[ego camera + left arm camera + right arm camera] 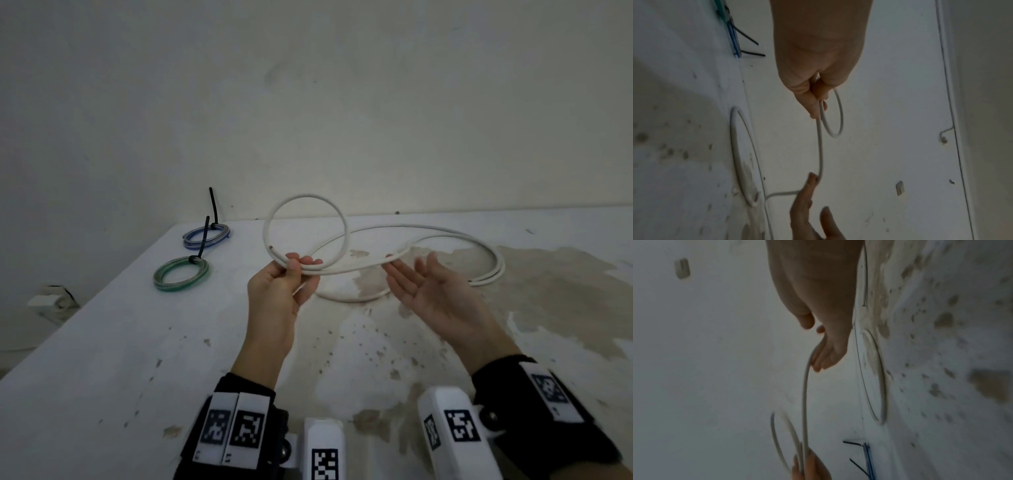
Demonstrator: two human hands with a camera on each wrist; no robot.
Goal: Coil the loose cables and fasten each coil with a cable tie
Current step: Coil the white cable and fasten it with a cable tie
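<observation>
One stained white tabletop point(137, 342), backed by a pale wall. Across its far middle and right, a long white cable point(445, 236) in loose sweeps, partly lying flat, partly lifted. Near the left hand, one upright loop of that cable, raised above the surface. Left hand point(277, 291): grip closed on the cable, thumb and fingers pinching the loop's crossing point. Right hand point(435, 291): palm up, fingers straight and relaxed, grip wide open, the cable resting across the fingertips point(810, 180). At far left, well apart from the hands, a green coil point(181, 274) and, beyond it, a blue coil point(206, 235), each lying flat and cinched with a black cable tie point(205, 236), tails sticking up.
</observation>
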